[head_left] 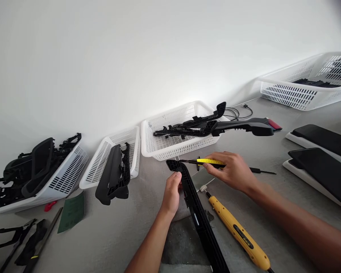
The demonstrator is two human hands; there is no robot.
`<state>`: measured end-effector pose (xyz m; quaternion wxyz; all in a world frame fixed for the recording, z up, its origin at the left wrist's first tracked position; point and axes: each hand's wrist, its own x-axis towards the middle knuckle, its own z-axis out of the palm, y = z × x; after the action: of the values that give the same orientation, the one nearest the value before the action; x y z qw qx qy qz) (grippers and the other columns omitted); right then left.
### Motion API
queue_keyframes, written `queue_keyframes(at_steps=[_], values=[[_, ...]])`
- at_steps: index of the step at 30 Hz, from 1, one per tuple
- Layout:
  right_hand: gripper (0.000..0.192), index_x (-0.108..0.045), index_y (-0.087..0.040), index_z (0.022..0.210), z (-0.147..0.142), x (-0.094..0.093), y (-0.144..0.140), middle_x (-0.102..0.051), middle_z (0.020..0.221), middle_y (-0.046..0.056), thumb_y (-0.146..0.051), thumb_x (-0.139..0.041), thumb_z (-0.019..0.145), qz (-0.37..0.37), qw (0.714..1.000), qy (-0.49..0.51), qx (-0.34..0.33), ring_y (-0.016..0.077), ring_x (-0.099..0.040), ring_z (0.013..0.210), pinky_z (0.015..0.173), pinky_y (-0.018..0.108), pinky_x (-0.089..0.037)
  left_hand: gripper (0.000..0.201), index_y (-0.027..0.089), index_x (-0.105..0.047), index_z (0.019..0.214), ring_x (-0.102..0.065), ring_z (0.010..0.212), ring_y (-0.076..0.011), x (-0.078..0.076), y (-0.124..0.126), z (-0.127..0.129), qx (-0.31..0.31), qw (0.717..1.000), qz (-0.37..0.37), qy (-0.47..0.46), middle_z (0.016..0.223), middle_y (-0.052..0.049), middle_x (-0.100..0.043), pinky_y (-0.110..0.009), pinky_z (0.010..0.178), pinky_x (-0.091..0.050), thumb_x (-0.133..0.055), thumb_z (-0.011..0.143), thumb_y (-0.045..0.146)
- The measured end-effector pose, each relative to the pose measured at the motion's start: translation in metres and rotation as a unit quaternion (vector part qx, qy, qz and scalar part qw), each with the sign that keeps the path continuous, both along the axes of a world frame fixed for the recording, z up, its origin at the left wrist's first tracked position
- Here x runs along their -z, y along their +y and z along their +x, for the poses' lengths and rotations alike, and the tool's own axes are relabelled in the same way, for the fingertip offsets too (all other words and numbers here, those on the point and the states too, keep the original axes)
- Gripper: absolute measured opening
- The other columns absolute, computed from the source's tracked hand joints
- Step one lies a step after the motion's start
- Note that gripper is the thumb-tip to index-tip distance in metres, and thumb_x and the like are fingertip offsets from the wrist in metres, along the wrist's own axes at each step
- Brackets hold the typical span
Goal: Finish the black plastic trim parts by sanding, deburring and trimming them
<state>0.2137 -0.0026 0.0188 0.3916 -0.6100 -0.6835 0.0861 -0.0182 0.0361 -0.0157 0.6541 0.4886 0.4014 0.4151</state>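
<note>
My left hand (172,192) is closed around a long black plastic trim piece (197,214), near its upper end. The piece slants down toward the bottom edge of the view, its ribbed side showing. In my right hand (234,170) is a yellow and black utility knife (213,162), pinched between thumb and fingers. Its tip points left and meets or nearly meets the top end of the trim piece; I cannot tell if they touch. A yellow corded power tool (238,231) lies on the table just right of the trim piece.
Behind my hands stands a white basket (184,149) with black trim parts sticking out. Other white baskets of parts (110,176) are at left and far right. A green sheet (71,212) and a file (47,239) lie left. Black-topped white devices (321,163) sit right.
</note>
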Motion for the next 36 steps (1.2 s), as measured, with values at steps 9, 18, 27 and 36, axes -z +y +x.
queue_keyframes(at_steps=[9,18,27,36], values=[[0.029,-0.079,-0.022,0.095,-0.002,-0.005,-0.003,-0.082,0.090,0.006,-0.043,-0.059,0.101,0.005,0.999,0.023,-0.038,0.0214,-0.071,0.073,0.066,0.030,-0.048,0.069,0.024,-0.037,0.062,-0.025,0.063,-0.0135,-0.016,-0.005,0.004,0.035,0.997,0.037,0.056,0.066,0.006,-0.029,-0.029,0.061,-0.026,-0.077,0.082,0.077],[0.031,-0.078,-0.023,0.095,0.005,0.007,0.007,-0.081,0.082,0.004,-0.047,-0.059,0.102,-0.058,0.995,-0.013,0.081,0.0218,-0.068,0.064,0.058,0.031,-0.040,0.062,0.021,-0.051,0.066,-0.039,0.066,-0.0140,-0.011,-0.003,0.003,0.007,1.000,0.010,0.008,0.068,0.005,-0.045,-0.027,0.066,-0.038,-0.083,0.080,0.073],[0.022,-0.080,-0.027,0.105,0.003,0.017,0.010,-0.085,0.102,0.003,-0.038,-0.063,0.099,-0.122,0.986,-0.083,0.076,0.0266,-0.076,0.083,0.061,0.031,-0.041,0.063,0.020,-0.062,0.074,-0.058,0.064,-0.0167,-0.014,-0.002,0.005,-0.063,0.996,-0.053,-0.043,0.068,0.001,-0.061,-0.028,0.060,-0.046,-0.082,0.073,0.080],[0.019,-0.079,-0.024,0.105,0.007,0.021,0.011,-0.081,0.109,0.007,-0.034,-0.064,0.100,-0.106,0.990,-0.075,0.054,0.0265,-0.074,0.094,0.068,0.032,-0.048,0.063,0.022,-0.051,0.063,-0.043,0.045,-0.0097,-0.023,0.000,0.001,-0.071,0.987,-0.117,-0.081,0.054,0.005,-0.046,-0.024,0.043,-0.033,-0.078,0.080,0.077]])
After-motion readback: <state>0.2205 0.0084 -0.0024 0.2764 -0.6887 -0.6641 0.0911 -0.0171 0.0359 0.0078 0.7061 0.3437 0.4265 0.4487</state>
